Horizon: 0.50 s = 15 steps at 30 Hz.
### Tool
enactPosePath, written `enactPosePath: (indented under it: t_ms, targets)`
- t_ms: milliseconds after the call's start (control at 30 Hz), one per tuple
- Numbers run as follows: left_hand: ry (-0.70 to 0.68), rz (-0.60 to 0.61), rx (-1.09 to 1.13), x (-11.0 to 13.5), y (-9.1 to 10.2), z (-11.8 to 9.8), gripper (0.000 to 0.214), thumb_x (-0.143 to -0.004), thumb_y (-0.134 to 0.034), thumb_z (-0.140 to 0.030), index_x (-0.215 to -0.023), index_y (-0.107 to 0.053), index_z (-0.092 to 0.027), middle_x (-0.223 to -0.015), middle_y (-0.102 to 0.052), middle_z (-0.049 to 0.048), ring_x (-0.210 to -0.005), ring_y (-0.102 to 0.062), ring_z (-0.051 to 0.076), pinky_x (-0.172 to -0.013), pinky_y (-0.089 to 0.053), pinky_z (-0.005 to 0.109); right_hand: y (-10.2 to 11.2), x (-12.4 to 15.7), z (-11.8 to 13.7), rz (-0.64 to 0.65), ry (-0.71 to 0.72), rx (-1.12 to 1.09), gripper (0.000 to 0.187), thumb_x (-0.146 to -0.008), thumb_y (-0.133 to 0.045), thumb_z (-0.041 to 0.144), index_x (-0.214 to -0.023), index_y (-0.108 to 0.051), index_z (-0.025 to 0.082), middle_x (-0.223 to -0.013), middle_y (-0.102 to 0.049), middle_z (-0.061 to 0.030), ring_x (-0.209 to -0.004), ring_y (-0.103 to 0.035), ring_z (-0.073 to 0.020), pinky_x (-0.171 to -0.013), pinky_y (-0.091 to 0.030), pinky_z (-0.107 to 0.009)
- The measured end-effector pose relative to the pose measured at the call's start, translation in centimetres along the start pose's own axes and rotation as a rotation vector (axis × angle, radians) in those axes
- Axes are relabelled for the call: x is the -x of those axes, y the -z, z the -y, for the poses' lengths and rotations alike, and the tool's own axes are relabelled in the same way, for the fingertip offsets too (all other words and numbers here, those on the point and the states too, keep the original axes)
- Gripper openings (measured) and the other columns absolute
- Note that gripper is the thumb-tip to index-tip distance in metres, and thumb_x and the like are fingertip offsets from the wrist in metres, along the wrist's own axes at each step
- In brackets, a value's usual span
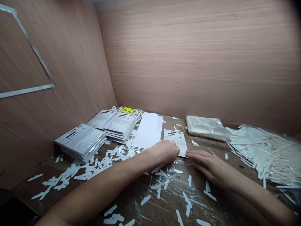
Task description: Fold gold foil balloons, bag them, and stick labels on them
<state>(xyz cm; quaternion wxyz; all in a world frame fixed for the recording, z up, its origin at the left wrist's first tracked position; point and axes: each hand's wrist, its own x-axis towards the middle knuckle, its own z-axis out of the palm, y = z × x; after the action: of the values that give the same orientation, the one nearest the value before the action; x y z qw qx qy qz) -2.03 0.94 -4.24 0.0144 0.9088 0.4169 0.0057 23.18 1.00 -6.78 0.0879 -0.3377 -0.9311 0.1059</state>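
Observation:
A white printed card [175,137] with a hang hole lies flat on the brown work surface in front of me. My left hand [166,152] rests over its lower left part, fingers curled in. Whatever those fingers may be pinching is hidden beneath the hand. At the card's lower right corner, the fingertips of my right hand [207,163] touch the edge, with the fingers stretched out. Just left of the card lies a stack of blank white sheets [148,130], partly behind my left wrist.
Bagged printed cards [81,141] and more card stacks [119,125] stand left, with yellow labels [127,110] on top. White cut-off slips [101,164] litter the surface. A tied bundle of clear bags [205,127] and a pile of white sticks [265,150] lie right. Wooden panels [199,62] enclose the back and left.

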Motion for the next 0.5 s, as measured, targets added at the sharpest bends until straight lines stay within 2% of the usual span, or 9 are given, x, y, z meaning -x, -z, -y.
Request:
enactPosePath:
  t_ms: [67,200,267,367,500]
  targets:
    - [-0.033,0.002,-0.031,-0.2,-0.4,0.0,0.023,-0.095,-0.052,-0.012,-0.097,-0.074,-0.009,-0.098,-0.076,0.0173,-0.083,-0.074,0.027,-0.064,-0.052,0.032,0.1,0.1,-0.3,-0.001,-0.010,-0.002,0.043,-0.104,-0.044,0.033,-0.142,-0.062,0.024,-0.147,-0.061,-0.0091,-0.133,-0.060,-0.0278,-0.112,-0.052,-0.048]
    - [-0.086,-0.014,-0.056,-0.4,-0.8,0.0,0.018,-0.093,-0.057,-0.011,-0.091,-0.075,-0.012,-0.090,-0.077,0.0135,-0.077,-0.075,0.025,-0.059,-0.051,0.030,0.2,0.1,-0.2,-0.019,-0.016,0.004,0.046,-0.105,-0.043,0.037,-0.147,-0.057,0.026,-0.150,-0.058,-0.0074,-0.135,-0.059,-0.0277,-0.112,-0.052,-0.048]
    - [-0.100,-0.043,-0.064,-0.4,-0.8,-0.3,0.018,-0.094,-0.057,-0.012,-0.090,-0.075,-0.012,-0.088,-0.077,0.0136,-0.076,-0.075,0.025,-0.060,-0.053,0.031,0.0,0.1,-0.1,-0.026,-0.006,0.004,0.045,-0.105,-0.044,0.035,-0.147,-0.058,0.029,-0.155,-0.053,-0.0061,-0.138,-0.056,-0.0279,-0.113,-0.050,-0.049]
    - [-0.109,-0.102,-0.079,-0.2,-0.6,-1.2,0.021,-0.098,-0.053,-0.014,-0.096,-0.074,-0.011,-0.095,-0.077,0.0172,-0.081,-0.076,0.027,-0.065,-0.057,0.034,-0.4,0.1,-0.1,-0.038,0.033,0.026,0.047,-0.104,-0.047,0.034,-0.150,-0.054,0.031,-0.158,-0.048,-0.0053,-0.141,-0.053,-0.0284,-0.115,-0.049,-0.050]
    - [-0.104,-0.168,-0.071,-0.1,-0.3,-2.2,0.026,-0.101,-0.049,-0.016,-0.102,-0.074,-0.012,-0.099,-0.078,0.0160,-0.083,-0.077,0.027,-0.065,-0.058,0.036,-0.1,0.4,-0.4,-0.201,0.060,0.132,0.049,-0.100,-0.055,0.041,-0.149,-0.054,0.033,-0.154,-0.054,-0.0040,-0.144,-0.049,-0.0325,-0.112,-0.051,-0.056]
